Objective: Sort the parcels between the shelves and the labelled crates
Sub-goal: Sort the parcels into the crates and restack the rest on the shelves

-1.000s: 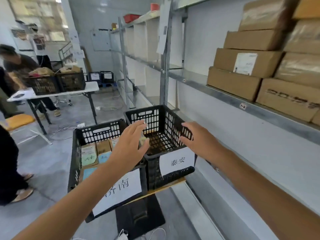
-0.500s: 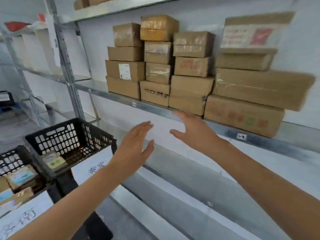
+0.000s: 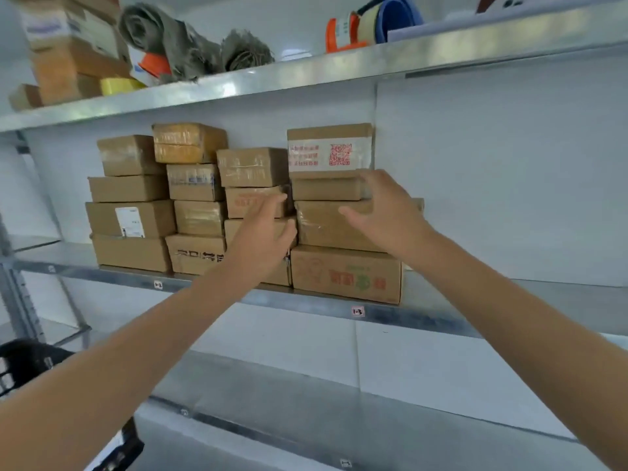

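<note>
Parcels (image 3: 198,217): all on the middle shelf (image 3: 424,321), in four stacks of brown cardboard boxes set side by side, most bound in clear tape. Left hand (image 3: 261,229): fingers straight and loosely together, in front of the third stack, holding nothing. Right hand (image 3: 384,212): fingers spread, thumb out, at the right end of the fourth stack, level with the thin box (image 3: 326,189). Whether it touches the box cannot be told, and no grip is closed. The thin box lies second from the top, under the QR box (image 3: 329,151) and on the wide box (image 3: 323,226). Judgement: these are small, stiff cartons, probably light. The taped faces are likely slick, so palms on the two short ends should hold better than a pinch on one face. The thin box is pinned by the QR box, so either take that off first or lift the pair together, else the top one may slide. The wide box appears to overhang to the right, so the stack may be unsteady. Containers: the crate (image 3: 23,362) is black, with only a corner in view at lower left; contents and label are hidden. Top shelf (image 3: 339,68): more boxes, grey cloth (image 3: 176,45), orange tape holder (image 3: 343,32).
</note>
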A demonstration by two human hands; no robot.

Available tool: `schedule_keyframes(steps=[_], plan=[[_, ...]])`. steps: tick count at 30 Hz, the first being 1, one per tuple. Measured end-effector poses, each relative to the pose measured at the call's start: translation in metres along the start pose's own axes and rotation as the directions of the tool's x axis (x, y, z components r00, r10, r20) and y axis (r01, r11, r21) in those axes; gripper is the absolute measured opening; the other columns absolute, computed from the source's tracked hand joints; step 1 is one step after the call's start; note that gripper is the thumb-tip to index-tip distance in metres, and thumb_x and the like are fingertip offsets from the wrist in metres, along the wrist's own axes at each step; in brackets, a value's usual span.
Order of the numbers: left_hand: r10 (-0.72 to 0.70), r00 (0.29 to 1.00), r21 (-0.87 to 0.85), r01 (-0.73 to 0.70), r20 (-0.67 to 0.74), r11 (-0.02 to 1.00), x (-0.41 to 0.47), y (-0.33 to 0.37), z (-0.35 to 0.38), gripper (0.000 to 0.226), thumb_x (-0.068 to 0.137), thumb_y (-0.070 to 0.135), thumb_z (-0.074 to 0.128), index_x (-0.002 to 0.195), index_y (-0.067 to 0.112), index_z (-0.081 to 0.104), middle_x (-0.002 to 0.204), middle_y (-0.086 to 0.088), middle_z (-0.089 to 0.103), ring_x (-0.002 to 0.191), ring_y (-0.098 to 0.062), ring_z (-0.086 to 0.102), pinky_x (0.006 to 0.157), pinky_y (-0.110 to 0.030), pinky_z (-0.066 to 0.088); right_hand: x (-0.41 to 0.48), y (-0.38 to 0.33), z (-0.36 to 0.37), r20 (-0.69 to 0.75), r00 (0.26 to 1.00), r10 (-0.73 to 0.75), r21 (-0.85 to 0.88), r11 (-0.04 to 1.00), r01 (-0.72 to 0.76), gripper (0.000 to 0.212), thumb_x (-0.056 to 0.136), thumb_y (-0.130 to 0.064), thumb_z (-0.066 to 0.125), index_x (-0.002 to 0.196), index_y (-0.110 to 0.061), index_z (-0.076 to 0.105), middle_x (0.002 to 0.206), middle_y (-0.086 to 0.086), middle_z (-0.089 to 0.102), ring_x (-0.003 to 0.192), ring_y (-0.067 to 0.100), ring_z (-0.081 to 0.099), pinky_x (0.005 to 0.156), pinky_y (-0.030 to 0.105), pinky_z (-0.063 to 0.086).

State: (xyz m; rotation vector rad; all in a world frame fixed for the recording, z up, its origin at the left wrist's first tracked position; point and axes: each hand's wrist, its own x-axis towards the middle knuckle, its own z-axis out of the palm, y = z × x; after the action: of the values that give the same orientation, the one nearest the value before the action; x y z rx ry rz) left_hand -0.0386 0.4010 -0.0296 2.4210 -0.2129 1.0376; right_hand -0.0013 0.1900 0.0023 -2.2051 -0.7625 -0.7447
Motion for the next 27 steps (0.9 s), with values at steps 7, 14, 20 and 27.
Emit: schedule_keyframes(steps=[7, 14, 20, 27], plan=[[-0.220, 0.973, -0.224, 0.199, -0.073, 0.954, 0.072, 0.012, 0.016, 0.063, 0.098, 0.030, 0.054, 0.154, 0.015, 0.028, 0.156, -0.003, 0.038, 0.141, -0.019, 0.037, 0.105, -0.027, 0.026, 0.061, 0.011, -0.029, -0.011, 0.988, 0.155, 0.109, 0.982, -0.153, 0.061, 0.096, -0.027, 0.061, 0.148, -0.007, 0.035, 0.148, 0.012, 0.044, 0.132, 0.023, 0.044, 0.079, 0.008, 0.031], [-0.311, 0.948, -0.529, 0.231, -0.067, 0.817, 0.102, 0.028, 0.024, 0.043, 0.100, 0.020, 0.054, 0.142, 0.016, 0.046, 0.140, 0.000, 0.056, 0.117, -0.008, 0.050, 0.089, -0.020, 0.036, 0.079, 0.026, 0.003, 0.115, 0.972, 0.206, 0.326, 0.916, -0.232, 0.062, 0.095, -0.029, 0.062, 0.150, -0.023, 0.035, 0.141, -0.005, 0.054, 0.129, 0.015, 0.050, 0.086, 0.018, 0.038], [-0.321, 0.927, -0.745, 0.073, -0.195, 0.663, 0.074, 0.039, 0.002, 0.016, 0.098, 0.019, 0.056, 0.104, 0.025, 0.071, 0.122, 0.011, 0.063, 0.119, -0.008, 0.058, 0.107, -0.033, 0.047, 0.058, 0.016, -0.005, -0.072, 0.990, 0.124, 0.557, 0.828, -0.063, 0.047, 0.095, -0.026, 0.059, 0.142, -0.030, 0.050, 0.125, -0.023, 0.061, 0.112, -0.006, 0.056, 0.092, 0.016, 0.046], [-0.322, 0.874, -0.834, -0.151, -0.364, 0.530, -0.008, 0.050, -0.023, 0.020, 0.098, 0.017, 0.052, 0.111, 0.030, 0.061, 0.123, -0.001, 0.065, 0.114, -0.016, 0.066, 0.089, -0.035, 0.059, -0.025, -0.016, -0.012, -0.261, 0.965, 0.039, 0.694, 0.702, 0.159, 0.028, 0.099, -0.042, 0.055, 0.123, -0.028, 0.054, 0.116, -0.027, 0.064, 0.112, -0.011, 0.058, 0.095, 0.014, 0.050]])
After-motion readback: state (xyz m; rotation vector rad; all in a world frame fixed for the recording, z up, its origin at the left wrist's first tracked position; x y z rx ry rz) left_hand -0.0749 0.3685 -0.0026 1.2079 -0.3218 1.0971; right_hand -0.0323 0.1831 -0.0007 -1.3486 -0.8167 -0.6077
